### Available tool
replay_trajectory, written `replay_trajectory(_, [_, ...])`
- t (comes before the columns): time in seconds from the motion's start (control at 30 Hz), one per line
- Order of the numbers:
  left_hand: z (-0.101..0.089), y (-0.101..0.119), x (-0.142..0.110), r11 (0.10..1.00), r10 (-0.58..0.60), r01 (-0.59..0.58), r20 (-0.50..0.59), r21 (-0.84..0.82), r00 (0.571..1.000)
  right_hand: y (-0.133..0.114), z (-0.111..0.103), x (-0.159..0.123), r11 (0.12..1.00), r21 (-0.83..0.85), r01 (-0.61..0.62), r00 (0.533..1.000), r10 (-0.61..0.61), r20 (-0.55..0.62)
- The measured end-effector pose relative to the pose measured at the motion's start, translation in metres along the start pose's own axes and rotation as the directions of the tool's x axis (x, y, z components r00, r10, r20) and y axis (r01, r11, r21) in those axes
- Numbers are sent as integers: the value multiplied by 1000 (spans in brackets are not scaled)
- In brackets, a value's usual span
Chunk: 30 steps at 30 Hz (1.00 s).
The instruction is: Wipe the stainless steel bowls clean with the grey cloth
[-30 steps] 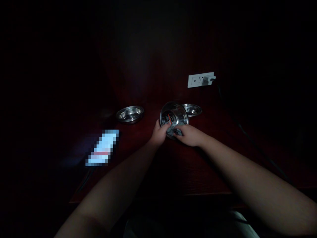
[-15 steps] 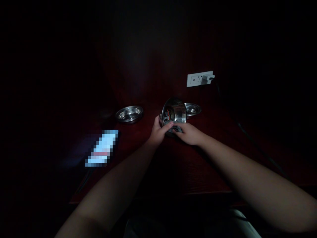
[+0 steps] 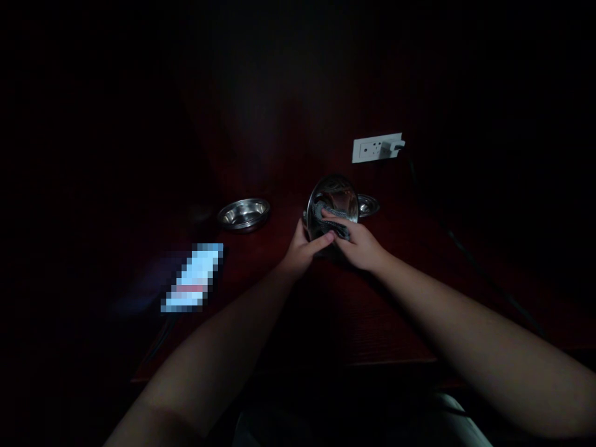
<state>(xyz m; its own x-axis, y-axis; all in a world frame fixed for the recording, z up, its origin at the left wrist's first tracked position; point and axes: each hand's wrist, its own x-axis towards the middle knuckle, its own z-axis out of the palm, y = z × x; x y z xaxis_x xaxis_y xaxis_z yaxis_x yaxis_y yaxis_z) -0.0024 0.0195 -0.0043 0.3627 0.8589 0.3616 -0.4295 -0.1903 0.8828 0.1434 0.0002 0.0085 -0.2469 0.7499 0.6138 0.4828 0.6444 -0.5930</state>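
A shiny metal bowl [image 3: 342, 189] is held up above the dark red table, its opening tilted toward me. My left hand [image 3: 305, 247] is closed on the bowl's lower left rim, the thumb over the edge and the other fingers behind it. Inside the bowl, my right hand [image 3: 357, 242] presses a dark grey cloth [image 3: 328, 217] against the inner wall. The cloth is bunched under the fingers, and part of it is hidden by them.
At left on the table [image 3: 372, 329] sits a shallow metal bowl [image 3: 244, 214]. Another metal dish [image 3: 369, 205] is partly hidden behind the held bowl. A lit phone [image 3: 193, 279] lies at near left. A power outlet [image 3: 377, 148] with a plug is on the wall; a cable [image 3: 465, 251] runs along the right.
My right hand has moved up and deeper into the bowl with the cloth, covering the label seen inside before. The bowl has turned more toward me and shifted slightly right.
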Motion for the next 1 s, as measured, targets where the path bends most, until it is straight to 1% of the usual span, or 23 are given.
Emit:
replay_trajectory(0.13, [1,-1,-2,998,-48,49,12,-45,999,-2,-2,0,994,-101,36,998,-40,-43])
replay_trajectory(0.27, [1,-3,-4,997,-74,75,61,-16,995,-6,-3,0,963,-265,39,998,-53,-46])
replay_trajectory(0.33, [2,-4,-4,999,-52,52,72,5,996,-6,-3,0,948,-317,42,998,-55,-31])
replay_trajectory(0.47, [5,-3,-4,998,52,-54,58,22,997,-3,-4,1,928,-372,33,999,-42,-16])
replay_trajectory(0.6, [5,-1,-3,992,103,-102,-12,69,995,1,-5,3,909,-416,12,1000,-5,20])
replay_trajectory(0.7, [2,-1,-3,988,116,-109,-62,111,991,3,-5,2,889,-458,7,996,35,83])
replay_trajectory(0.77, [0,-1,-2,982,134,-121,-78,148,988,4,-4,1,887,-462,21,989,49,138])
replay_trajectory(0.87, [-1,-2,0,966,207,-187,-103,177,973,7,-2,-1,909,-414,57,973,42,227])
replay_trajectory(0.93, [-2,-3,1,954,260,-234,-129,186,957,8,0,-2,928,-363,84,964,16,265])
replay_trajectory(1.0, [-3,-4,2,943,298,-265,-154,203,942,8,1,-3,948,-300,110,961,-24,277])
